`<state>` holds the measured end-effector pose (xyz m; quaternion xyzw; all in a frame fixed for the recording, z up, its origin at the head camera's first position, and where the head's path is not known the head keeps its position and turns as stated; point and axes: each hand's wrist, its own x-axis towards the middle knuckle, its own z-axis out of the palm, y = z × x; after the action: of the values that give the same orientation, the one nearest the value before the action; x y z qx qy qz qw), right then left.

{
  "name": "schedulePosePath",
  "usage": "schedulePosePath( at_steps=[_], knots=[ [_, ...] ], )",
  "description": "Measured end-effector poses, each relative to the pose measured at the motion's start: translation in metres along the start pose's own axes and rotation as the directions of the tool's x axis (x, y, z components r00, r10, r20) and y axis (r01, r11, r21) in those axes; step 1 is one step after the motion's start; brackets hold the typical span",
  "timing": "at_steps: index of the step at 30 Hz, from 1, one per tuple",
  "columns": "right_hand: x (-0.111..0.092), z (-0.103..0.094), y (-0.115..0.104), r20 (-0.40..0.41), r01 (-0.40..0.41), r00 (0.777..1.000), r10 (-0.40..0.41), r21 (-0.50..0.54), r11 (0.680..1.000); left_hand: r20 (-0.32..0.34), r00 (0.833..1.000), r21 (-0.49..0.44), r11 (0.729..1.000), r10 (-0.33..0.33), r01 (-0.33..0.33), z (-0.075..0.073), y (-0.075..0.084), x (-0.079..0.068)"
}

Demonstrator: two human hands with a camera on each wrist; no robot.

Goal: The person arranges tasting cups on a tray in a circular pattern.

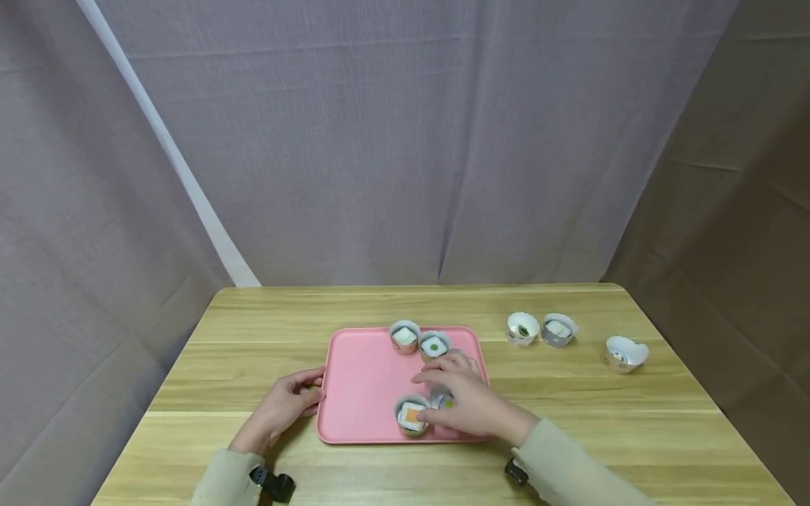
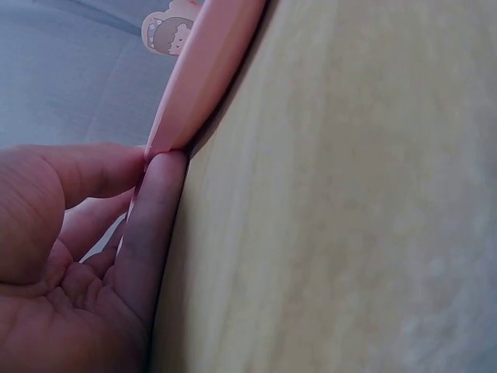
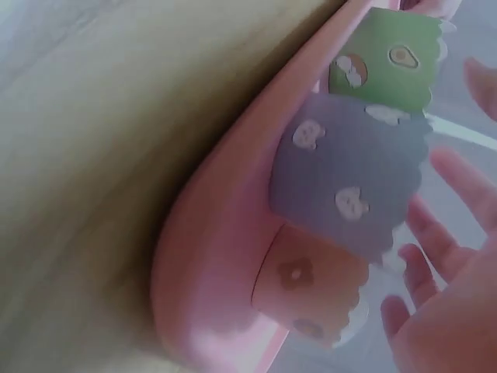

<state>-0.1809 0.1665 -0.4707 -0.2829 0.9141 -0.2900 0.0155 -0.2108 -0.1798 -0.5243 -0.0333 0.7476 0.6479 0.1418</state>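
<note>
My left hand [image 1: 285, 407] pinches the left rim of a pink tray [image 1: 361, 379]; in the left wrist view thumb and fingers meet at the tray's edge. Over the tray's right side is my right hand [image 1: 465, 397], its fingers spread and holding nothing. Paper baking cups with white contents stand beneath and around it: one with an orange square [image 1: 413, 416], one with a green dot [image 1: 434, 346], and a plain white one [image 1: 405, 337]. A further cup [image 1: 443, 399] is partly covered by that hand. The right wrist view shows green [image 3: 388, 62], blue-grey [image 3: 345, 175] and orange [image 3: 311, 284] cup walls.
On the wooden table [image 1: 240, 351], right of the tray, stand a white cup with something green inside [image 1: 522, 329], a grey cup [image 1: 559, 330] and, farther right, a tilted-looking cup [image 1: 624, 353]. Grey curtains [image 1: 354, 154] hang behind the table and at both sides.
</note>
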Motion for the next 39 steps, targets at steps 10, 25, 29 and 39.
schedulePosePath(
  at_steps=[10, 25, 29, 39],
  knots=[
    [-0.018, -0.025, 0.026, -0.18, -0.104, 0.974, 0.136, 0.181, 0.978, 0.001, 1.0, -0.001, 1.0, 0.001, -0.001, 0.001, 0.0, -0.002],
    [-0.07, -0.057, 0.091, -0.36, -0.22, 0.902, 0.237, 0.089, 0.971, 0.01, 1.0, -0.011, 1.0, 0.005, -0.005, 0.003, 0.001, 0.0],
    [-0.081, -0.063, 0.101, -0.401, -0.233, 0.88, 0.254, 0.102, 0.967, 0.014, 1.0, -0.012, 1.0, 0.011, -0.011, 0.002, 0.0, -0.001],
    [-0.103, -0.077, 0.12, -0.55, -0.314, 0.785, 0.284, 0.042, 0.948, 0.019, 1.0, -0.009, 1.0, 0.018, -0.017, -0.001, 0.0, -0.001]
  ],
)
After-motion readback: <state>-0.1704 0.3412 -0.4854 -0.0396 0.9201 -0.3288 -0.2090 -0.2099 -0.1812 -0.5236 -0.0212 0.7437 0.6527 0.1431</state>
